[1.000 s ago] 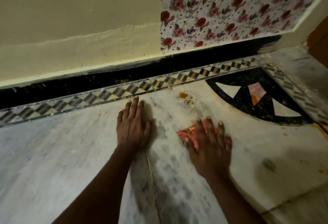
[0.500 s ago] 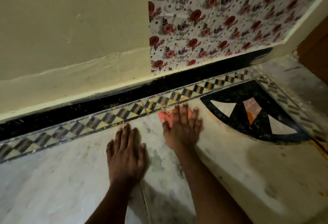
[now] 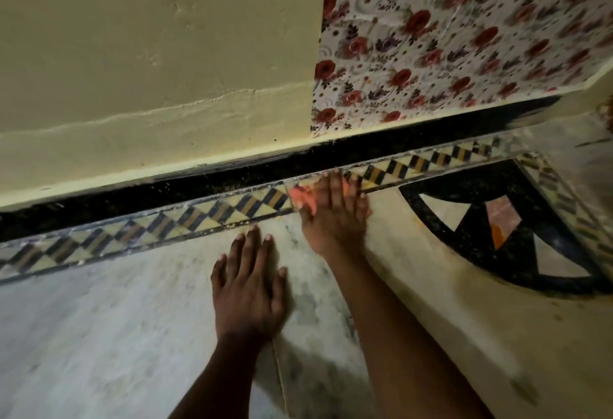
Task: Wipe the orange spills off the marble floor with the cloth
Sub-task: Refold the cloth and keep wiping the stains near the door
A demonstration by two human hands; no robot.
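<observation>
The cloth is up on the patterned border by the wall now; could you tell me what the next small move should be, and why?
Probably draw the right hand and the pink cloth back toward the body, since they sit on the checkered border and a faint orange trace shows below it.

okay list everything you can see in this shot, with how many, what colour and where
cloth: one, pink-orange, under the right hand on the checkered border
checkered border: one strip, black, yellow and cream, along the wall base
skirting: one band, black, between wall and border
inlay: one, black curve with white, pink and orange pieces, right
floor: white-grey marble, foreground
wall: cream, upper left
floral sheet: one, white with red roses, upper right
left hand: flat on the floor
right hand: pressing the cloth
</observation>
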